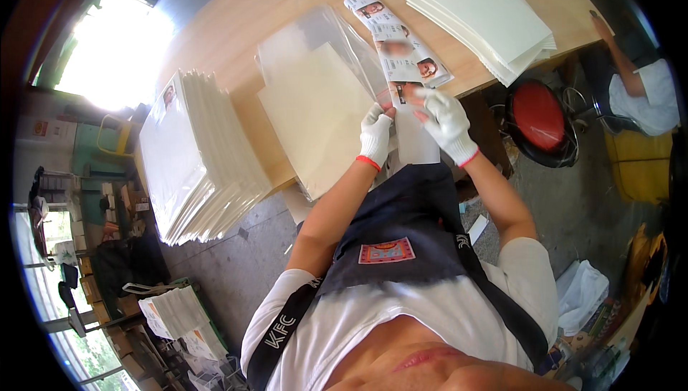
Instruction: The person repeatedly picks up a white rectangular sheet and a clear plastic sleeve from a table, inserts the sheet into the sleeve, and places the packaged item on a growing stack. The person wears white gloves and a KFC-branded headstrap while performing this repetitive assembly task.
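On table (222,43): bagged stack (179,158) left, sheet pile (476,15) right, printed strips (390,35) between.

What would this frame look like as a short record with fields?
Left hand: white glove, near the lower end of the printed labels; grip unclear
Right hand: white glove, at the same end; grip unclear
Left of hands: cream sheets, thick glossy stack
Beyond right hand: white sheets
Surface: wooden table
Nearby: red stool

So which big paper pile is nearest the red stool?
The right pile, with a corner near the stool. The cream pile is in the middle; the left pile is farthest away.
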Demonstrator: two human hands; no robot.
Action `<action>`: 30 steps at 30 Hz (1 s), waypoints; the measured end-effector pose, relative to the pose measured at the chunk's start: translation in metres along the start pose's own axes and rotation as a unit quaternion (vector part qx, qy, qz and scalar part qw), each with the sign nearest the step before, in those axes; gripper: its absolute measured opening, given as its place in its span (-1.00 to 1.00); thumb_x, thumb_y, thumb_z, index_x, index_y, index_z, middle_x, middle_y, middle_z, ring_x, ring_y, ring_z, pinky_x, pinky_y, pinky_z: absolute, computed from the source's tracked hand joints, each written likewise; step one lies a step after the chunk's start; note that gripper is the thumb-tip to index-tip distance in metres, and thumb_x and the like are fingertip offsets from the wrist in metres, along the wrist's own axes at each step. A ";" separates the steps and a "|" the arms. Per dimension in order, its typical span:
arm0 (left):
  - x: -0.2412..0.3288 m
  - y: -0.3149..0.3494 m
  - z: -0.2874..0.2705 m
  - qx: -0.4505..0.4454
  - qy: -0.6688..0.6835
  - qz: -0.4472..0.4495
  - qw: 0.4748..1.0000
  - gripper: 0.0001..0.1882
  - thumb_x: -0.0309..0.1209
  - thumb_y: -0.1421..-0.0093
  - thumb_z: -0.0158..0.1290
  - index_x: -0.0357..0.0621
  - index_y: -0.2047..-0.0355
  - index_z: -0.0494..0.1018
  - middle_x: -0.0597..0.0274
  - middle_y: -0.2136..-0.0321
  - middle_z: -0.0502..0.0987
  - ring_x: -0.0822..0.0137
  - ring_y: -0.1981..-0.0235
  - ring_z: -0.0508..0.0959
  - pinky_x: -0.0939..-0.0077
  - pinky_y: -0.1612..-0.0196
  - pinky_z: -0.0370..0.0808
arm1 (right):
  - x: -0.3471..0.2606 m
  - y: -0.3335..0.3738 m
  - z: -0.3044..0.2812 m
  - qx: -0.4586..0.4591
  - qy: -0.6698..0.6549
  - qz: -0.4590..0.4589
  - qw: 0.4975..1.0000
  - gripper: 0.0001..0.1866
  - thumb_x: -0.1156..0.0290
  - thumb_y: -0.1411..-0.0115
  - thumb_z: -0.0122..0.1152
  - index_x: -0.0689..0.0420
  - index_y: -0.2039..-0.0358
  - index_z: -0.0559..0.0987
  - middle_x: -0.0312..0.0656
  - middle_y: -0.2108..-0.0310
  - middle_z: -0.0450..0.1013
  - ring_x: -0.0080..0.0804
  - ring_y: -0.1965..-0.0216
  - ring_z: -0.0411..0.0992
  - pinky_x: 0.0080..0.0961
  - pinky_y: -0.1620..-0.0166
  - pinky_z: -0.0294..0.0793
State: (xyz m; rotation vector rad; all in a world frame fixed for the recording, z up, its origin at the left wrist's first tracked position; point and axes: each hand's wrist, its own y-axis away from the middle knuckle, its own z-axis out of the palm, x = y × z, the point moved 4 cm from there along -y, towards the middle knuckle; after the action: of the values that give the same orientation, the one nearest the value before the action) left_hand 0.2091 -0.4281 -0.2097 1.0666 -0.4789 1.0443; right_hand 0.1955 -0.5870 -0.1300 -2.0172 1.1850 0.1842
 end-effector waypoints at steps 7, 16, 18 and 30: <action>0.003 0.002 0.006 -0.047 0.002 0.010 0.999 -0.78 -0.49 -0.18 0.00 -0.09 0.14 0.38 0.26 0.38 0.50 0.36 0.38 0.52 0.40 0.36 0.50 | 0.028 -0.031 0.041 -0.056 -0.046 0.067 0.995 -0.81 0.23 -0.03 0.19 0.01 0.36 0.57 -0.25 0.36 0.48 -0.16 0.43 0.45 -0.29 0.35 0.41; 0.008 -0.013 0.013 -0.047 0.124 0.070 0.989 -0.83 -0.59 -0.16 -0.01 -0.16 0.22 0.42 0.26 0.39 0.50 0.41 0.38 0.52 0.47 0.34 0.53 | 0.046 -0.028 0.058 -0.059 -0.113 0.096 0.987 -0.81 0.25 -0.06 0.19 0.03 0.34 0.58 -0.23 0.34 0.51 -0.18 0.34 0.46 -0.39 0.30 0.42; 0.014 -0.010 0.022 -0.072 0.158 0.045 0.984 -0.85 -0.59 -0.16 0.00 -0.17 0.24 0.42 0.25 0.38 0.50 0.41 0.37 0.52 0.48 0.34 0.52 | 0.051 -0.031 0.061 -0.064 -0.143 0.113 0.981 -0.81 0.25 -0.08 0.18 0.04 0.33 0.58 -0.24 0.35 0.51 -0.18 0.34 0.46 -0.41 0.30 0.42; 0.015 -0.039 0.014 -0.057 0.131 0.079 0.987 -0.86 -0.60 -0.11 0.08 -0.14 0.32 0.44 0.29 0.38 0.52 0.43 0.36 0.51 0.55 0.28 0.50 | 0.034 -0.063 0.039 -0.172 -0.155 0.198 0.953 -0.81 0.30 -0.13 0.14 0.17 0.41 0.52 -0.13 0.39 0.52 -0.28 0.38 0.49 -0.49 0.31 0.44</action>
State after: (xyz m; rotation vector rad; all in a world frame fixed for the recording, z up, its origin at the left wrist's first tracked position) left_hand 0.2521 -0.4368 -0.2107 0.7847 -0.4094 1.2625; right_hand 0.2738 -0.5665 -0.1386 -1.9153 1.4078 0.9285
